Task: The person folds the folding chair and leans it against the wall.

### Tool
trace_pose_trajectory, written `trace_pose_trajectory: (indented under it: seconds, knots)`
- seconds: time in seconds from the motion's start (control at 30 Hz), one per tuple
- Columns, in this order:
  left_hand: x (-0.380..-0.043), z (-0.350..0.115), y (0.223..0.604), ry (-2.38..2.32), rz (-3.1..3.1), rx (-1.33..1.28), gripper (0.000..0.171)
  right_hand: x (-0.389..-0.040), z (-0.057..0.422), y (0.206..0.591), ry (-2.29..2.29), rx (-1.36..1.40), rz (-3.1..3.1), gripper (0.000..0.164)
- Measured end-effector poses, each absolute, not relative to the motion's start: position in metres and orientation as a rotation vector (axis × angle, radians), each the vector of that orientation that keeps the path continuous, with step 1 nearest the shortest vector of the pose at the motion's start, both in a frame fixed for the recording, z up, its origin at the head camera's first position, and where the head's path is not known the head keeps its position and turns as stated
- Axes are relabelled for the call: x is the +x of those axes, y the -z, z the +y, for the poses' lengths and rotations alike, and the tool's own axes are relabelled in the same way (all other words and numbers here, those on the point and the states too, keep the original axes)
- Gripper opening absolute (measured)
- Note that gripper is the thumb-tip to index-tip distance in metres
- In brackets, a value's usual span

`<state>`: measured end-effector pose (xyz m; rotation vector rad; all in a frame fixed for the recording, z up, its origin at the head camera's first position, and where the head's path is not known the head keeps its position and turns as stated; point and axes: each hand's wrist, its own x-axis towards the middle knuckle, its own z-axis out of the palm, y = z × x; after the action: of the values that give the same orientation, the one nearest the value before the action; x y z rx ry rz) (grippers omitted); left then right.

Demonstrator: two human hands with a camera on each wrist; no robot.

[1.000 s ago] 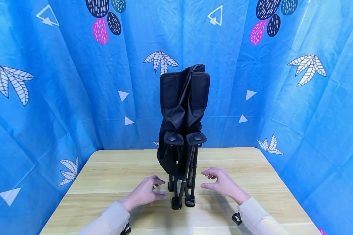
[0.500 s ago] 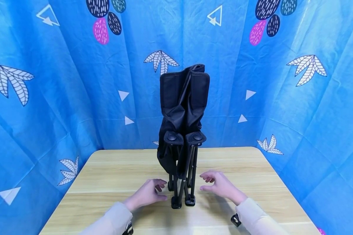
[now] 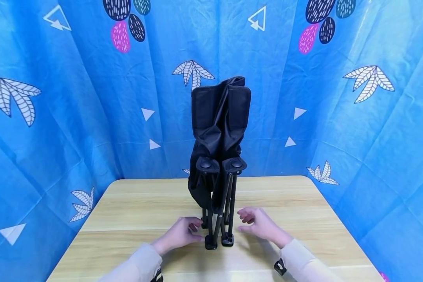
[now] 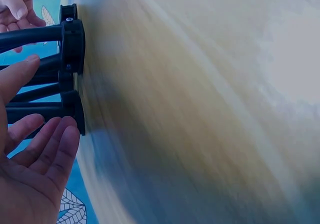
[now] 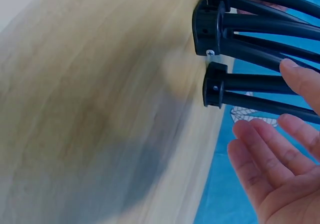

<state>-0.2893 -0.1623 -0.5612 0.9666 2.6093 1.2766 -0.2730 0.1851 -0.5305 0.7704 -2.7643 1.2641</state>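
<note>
A black folding chair (image 3: pixel 220 137), folded up, stands upright on the wooden table. Its fabric hangs over the top, and its thin black legs end in plastic feet (image 3: pixel 227 239). My left hand (image 3: pixel 180 235) is just left of the legs, fingers relaxed and thumb apart, close to the front left foot; whether it touches cannot be told. On the other side, my right hand (image 3: pixel 259 224) is slightly apart from the legs, its fingers loosely bent around nothing. Both wrist views show the leg tubes (image 4: pixel 37 36) and feet (image 5: pixel 209 29) near the spread fingers.
The pale wooden table (image 3: pixel 134 203) has rounded back corners. Blue patterned curtains (image 3: pixel 162 98) hang behind it and along both sides. A small black strap piece (image 3: pixel 280 267) shows at the right sleeve.
Both hands have moved inward, closer to the chair's legs, and slightly nearer to me. The folded chair has stayed in place.
</note>
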Motion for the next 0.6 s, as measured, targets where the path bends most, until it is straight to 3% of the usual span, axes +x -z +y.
trace_pose_trajectory:
  seconds: [0.6]
  knots:
    - [-0.28, -0.144, 0.567, -1.34, 2.544, 0.897, 0.055, -0.272, 0.169, 0.544, -1.308, 0.795, -2.789, 0.053]
